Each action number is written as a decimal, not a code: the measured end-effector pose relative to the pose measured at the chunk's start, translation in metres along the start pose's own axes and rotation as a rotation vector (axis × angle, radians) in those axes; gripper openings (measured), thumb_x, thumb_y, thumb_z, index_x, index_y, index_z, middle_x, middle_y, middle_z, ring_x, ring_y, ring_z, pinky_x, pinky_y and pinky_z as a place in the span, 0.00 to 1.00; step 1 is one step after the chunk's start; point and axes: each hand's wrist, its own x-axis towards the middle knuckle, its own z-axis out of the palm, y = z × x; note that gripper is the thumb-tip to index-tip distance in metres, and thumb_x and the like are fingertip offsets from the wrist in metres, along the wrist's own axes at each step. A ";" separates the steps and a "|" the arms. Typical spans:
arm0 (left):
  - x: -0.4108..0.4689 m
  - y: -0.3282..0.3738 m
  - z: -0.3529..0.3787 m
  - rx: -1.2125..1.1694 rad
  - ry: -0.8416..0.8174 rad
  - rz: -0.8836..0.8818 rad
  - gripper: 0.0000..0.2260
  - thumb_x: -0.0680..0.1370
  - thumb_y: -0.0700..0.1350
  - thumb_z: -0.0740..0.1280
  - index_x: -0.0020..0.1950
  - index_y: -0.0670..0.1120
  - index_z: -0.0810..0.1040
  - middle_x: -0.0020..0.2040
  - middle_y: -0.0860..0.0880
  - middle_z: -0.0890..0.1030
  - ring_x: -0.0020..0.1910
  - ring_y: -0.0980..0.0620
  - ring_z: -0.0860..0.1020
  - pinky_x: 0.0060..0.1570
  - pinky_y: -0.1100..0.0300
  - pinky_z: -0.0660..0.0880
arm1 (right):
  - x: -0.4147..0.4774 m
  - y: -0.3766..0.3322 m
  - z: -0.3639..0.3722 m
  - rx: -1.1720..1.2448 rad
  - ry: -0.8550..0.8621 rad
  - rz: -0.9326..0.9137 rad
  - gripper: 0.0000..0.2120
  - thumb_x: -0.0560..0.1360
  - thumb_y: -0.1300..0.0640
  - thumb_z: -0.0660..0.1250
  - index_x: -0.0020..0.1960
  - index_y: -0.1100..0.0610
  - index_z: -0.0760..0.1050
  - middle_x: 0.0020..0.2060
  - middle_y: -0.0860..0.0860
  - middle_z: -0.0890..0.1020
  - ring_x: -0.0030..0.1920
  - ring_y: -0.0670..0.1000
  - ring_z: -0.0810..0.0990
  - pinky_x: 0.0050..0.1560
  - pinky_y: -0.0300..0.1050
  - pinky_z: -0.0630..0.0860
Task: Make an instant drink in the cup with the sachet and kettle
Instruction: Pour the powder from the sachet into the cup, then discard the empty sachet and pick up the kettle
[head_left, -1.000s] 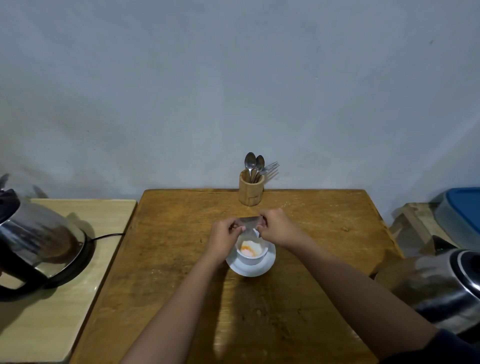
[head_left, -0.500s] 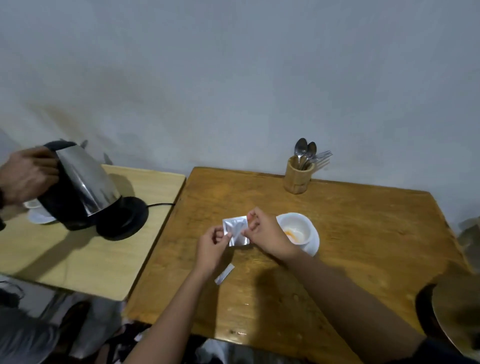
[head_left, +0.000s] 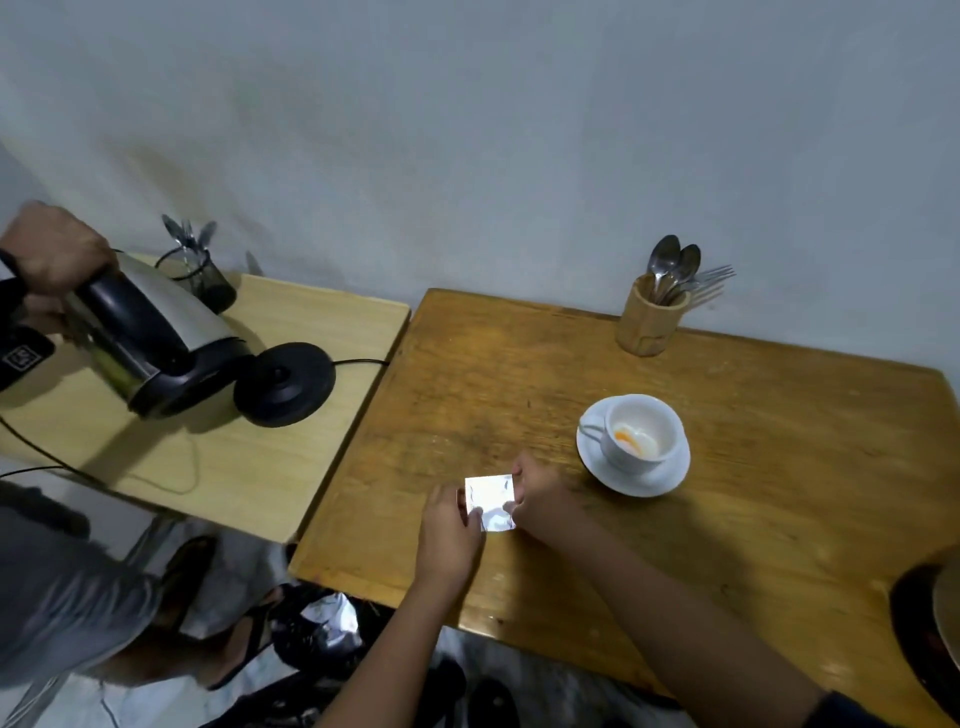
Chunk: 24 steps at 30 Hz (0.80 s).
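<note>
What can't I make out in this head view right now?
- Head view, sachet: glare washes out its print. The left hand and right hand cover its edges, so open or empty is unclear.
- Head view, cup: the orange and white contents are too blurred to gauge.
- Head view, dark round object: cut off by the right edge, so unidentifiable.

grey wall (head_left: 519, 130), two wooden tables (head_left: 779, 415)

The person is wearing a dark sleeve (head_left: 852, 712) on the right arm, near right; left hand (head_left: 449, 530) and right hand (head_left: 545, 499) are showing bare.
</note>
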 end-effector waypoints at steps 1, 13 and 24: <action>-0.001 0.000 0.001 0.030 -0.004 0.025 0.12 0.76 0.40 0.64 0.59 0.42 0.74 0.54 0.44 0.75 0.52 0.48 0.75 0.48 0.61 0.69 | 0.000 0.002 0.002 0.003 0.016 -0.016 0.14 0.68 0.64 0.67 0.52 0.58 0.68 0.38 0.54 0.74 0.38 0.52 0.72 0.29 0.40 0.64; 0.000 0.004 -0.006 0.503 -0.258 0.264 0.15 0.74 0.40 0.59 0.59 0.41 0.72 0.61 0.43 0.69 0.61 0.45 0.68 0.61 0.56 0.70 | -0.020 0.009 0.000 -0.252 -0.051 -0.244 0.15 0.75 0.62 0.60 0.61 0.61 0.74 0.59 0.57 0.74 0.58 0.57 0.75 0.55 0.47 0.74; 0.026 0.082 0.010 0.515 -0.224 0.281 0.14 0.76 0.40 0.60 0.60 0.37 0.72 0.64 0.38 0.71 0.63 0.40 0.69 0.61 0.53 0.66 | -0.083 0.024 -0.147 0.213 0.584 -0.100 0.10 0.74 0.65 0.62 0.51 0.60 0.80 0.47 0.56 0.83 0.46 0.51 0.78 0.48 0.41 0.74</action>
